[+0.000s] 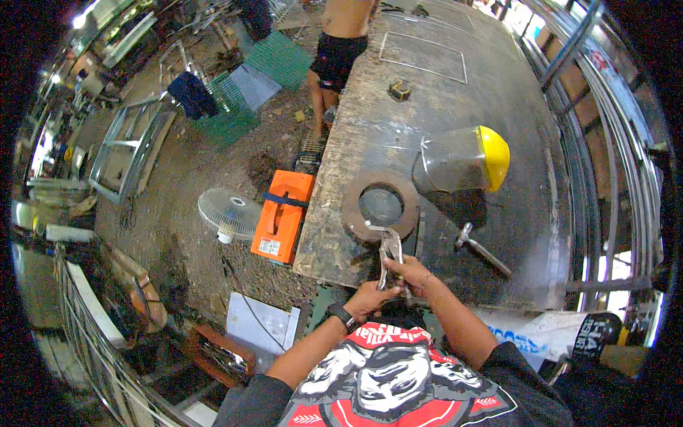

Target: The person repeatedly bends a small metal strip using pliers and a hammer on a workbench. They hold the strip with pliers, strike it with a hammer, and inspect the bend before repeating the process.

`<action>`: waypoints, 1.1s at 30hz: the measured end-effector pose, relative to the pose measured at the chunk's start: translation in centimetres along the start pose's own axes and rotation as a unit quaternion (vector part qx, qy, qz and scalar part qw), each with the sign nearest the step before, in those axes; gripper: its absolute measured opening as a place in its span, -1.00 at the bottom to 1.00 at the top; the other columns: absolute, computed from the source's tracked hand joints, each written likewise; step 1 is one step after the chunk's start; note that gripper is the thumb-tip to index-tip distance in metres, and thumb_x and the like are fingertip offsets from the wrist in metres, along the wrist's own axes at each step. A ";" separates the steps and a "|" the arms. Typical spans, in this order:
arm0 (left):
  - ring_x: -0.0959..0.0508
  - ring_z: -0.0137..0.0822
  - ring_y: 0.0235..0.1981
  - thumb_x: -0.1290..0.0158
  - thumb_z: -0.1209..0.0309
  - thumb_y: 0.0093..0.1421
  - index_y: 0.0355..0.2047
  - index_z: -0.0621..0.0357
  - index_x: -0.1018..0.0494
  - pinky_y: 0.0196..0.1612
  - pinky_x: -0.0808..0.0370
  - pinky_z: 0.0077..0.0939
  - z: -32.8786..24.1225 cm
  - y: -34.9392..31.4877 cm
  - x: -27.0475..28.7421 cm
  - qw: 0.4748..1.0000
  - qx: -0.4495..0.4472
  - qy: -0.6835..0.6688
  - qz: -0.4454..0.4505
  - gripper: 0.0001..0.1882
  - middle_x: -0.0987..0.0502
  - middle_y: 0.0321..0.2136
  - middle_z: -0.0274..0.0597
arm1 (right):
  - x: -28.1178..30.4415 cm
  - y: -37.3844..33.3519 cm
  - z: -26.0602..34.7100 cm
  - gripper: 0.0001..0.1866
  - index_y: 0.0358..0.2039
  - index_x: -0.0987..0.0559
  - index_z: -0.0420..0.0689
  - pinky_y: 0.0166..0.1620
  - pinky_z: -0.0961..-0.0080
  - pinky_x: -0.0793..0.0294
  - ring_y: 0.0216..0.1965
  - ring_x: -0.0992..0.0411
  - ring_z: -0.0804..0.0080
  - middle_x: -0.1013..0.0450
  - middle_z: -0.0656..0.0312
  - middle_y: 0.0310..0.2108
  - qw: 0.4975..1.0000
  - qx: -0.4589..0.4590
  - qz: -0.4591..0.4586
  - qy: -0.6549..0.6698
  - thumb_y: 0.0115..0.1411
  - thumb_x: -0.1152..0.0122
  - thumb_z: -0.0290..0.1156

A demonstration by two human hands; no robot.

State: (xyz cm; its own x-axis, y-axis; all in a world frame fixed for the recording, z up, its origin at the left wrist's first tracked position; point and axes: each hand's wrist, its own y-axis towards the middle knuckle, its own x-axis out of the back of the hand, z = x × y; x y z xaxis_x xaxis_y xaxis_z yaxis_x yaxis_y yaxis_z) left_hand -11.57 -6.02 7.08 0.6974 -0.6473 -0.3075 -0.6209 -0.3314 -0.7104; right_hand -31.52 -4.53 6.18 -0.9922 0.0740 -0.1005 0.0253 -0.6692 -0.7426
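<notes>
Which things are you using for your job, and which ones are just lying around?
Seems part of the job:
- silver locking pliers, held in the left hand and right hand
- thick brown ring at the pliers' tip

Probably just lying about, since no hand touches them:
- hammer
- face shield with yellow top
- tape measure

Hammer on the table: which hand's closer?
Right. The right hand, on the pliers, is left of the hammer; the left hand, also on the pliers, is farther left and lower in view.
</notes>
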 end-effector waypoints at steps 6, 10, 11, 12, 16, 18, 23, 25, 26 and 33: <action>-0.62 -0.34 -0.36 -0.27 -0.04 0.25 0.00 0.27 -0.56 -0.24 -0.56 -0.37 1.4 -0.4 4.0 0.975 -0.049 0.212 -0.046 -0.41 -0.67 -0.33 -0.15 | 3.8 -3.0 0.6 -0.60 -0.05 -0.64 -0.04 -0.59 0.46 -0.35 -0.60 -0.35 0.59 -0.44 0.39 -0.49 0.999 -0.022 -0.029 0.033 0.35 -0.29 0.01; -0.64 0.12 -0.13 -0.30 0.12 0.20 0.02 0.26 -0.49 -0.07 -0.56 -0.12 1.3 1.1 6.9 0.880 -0.131 0.308 -0.337 -0.47 -0.65 -0.19 0.07 | 7.0 -4.2 0.1 -0.69 -0.09 -0.66 -0.06 -0.52 0.50 -0.38 -0.51 -0.41 0.60 -0.56 0.37 -0.39 0.987 0.098 -0.120 -0.036 0.29 -0.40 -0.14; -0.62 0.16 -0.09 -0.31 0.14 0.19 0.06 0.24 -0.46 -0.04 -0.55 -0.09 1.0 1.7 7.9 0.853 -0.171 0.306 -0.386 -0.44 -0.62 -0.12 0.10 | 8.1 -4.2 -0.2 -0.71 -0.10 -0.67 -0.08 -0.48 0.50 -0.41 -0.48 -0.44 0.59 -0.58 0.35 -0.38 0.977 0.099 -0.180 -0.049 0.27 -0.41 -0.19; -0.59 0.20 -0.05 -0.31 0.16 0.18 0.11 0.22 -0.43 -0.01 -0.53 -0.07 0.8 2.1 8.9 0.823 -0.208 0.302 -0.433 -0.41 -0.59 -0.06 0.13 | 9.4 -4.0 -0.6 -0.72 -0.11 -0.68 -0.11 -0.44 0.50 -0.45 -0.46 -0.46 0.57 -0.59 0.34 -0.37 0.964 0.096 -0.238 -0.064 0.26 -0.42 -0.24; -0.54 0.22 0.04 -0.31 0.19 0.17 0.23 0.10 -0.31 0.03 -0.51 0.00 0.6 3.7 11.6 0.766 -0.238 0.406 -0.438 -0.32 -0.46 0.13 0.17 | 14.4 -1.0 -2.1 -0.65 -0.07 -0.67 -0.19 -0.26 0.41 -0.56 -0.36 -0.54 0.48 -0.63 0.26 -0.33 0.943 0.078 -0.292 -0.139 0.20 -0.44 -0.28; -0.54 0.23 0.00 -0.26 0.22 0.21 0.14 0.07 -0.40 -0.01 -0.52 0.02 0.7 4.6 12.3 0.793 -0.214 0.399 -0.408 -0.47 -0.47 0.07 0.14 | 14.7 1.5 -3.2 -0.67 -0.10 -0.65 -0.21 -0.25 0.33 -0.60 -0.39 -0.59 0.30 -0.63 0.13 -0.35 0.923 0.186 -0.298 -0.154 0.22 -0.41 -0.27; -0.56 0.16 -0.08 -0.22 0.24 0.23 -0.09 0.14 -0.54 -0.05 -0.53 -0.01 1.3 5.6 13.1 0.788 -0.228 0.390 -0.418 -0.68 -0.53 -0.11 0.08 | 13.7 2.2 -3.6 -0.56 0.01 -0.60 -0.29 0.07 0.17 -0.52 -0.03 -0.53 -0.14 -0.57 -0.12 -0.06 0.800 0.187 -0.374 -0.430 0.20 -0.38 -0.28; -0.57 0.13 -0.09 -0.22 0.25 0.23 -0.09 0.15 -0.55 -0.05 -0.52 -0.03 1.5 5.6 13.2 0.790 -0.242 0.359 -0.435 -0.69 -0.54 -0.15 0.07 | 11.6 1.9 -2.8 -0.57 0.05 -0.58 -0.27 0.06 0.17 -0.51 0.03 -0.51 -0.12 -0.51 -0.14 0.05 0.745 0.182 -0.406 -0.497 0.24 -0.33 -0.30; -0.57 0.12 -0.10 -0.21 0.26 0.23 -0.09 0.15 -0.56 -0.04 -0.52 -0.03 1.5 5.6 13.2 0.792 -0.255 0.334 -0.443 -0.69 -0.55 -0.17 0.07 | 10.0 2.0 -2.5 -0.57 0.06 -0.57 -0.27 0.05 0.20 -0.52 0.02 -0.51 -0.10 -0.52 -0.13 0.03 0.748 0.213 -0.398 -0.486 0.25 -0.33 -0.31; -0.56 0.11 -0.10 -0.22 0.30 0.20 -0.17 0.19 -0.61 -0.01 -0.51 -0.04 1.3 6.5 13.0 0.794 -0.272 0.375 -0.393 -0.74 -0.56 -0.18 0.05 | -5.5 8.0 -2.5 -0.65 -0.02 -0.63 -0.31 -0.13 0.34 -0.55 -0.23 -0.60 0.26 -0.63 0.02 -0.21 0.896 0.271 -0.218 -0.276 0.30 -0.32 -0.32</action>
State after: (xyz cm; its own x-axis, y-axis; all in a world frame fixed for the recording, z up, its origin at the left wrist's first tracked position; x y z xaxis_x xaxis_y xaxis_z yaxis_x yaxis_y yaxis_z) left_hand -6.11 -15.72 -2.37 0.6636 -0.2523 0.7043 -0.3032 -0.9513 -0.0551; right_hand -25.54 -8.45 -0.88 -0.8061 0.1397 0.5751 -0.2949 -0.9373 -0.1858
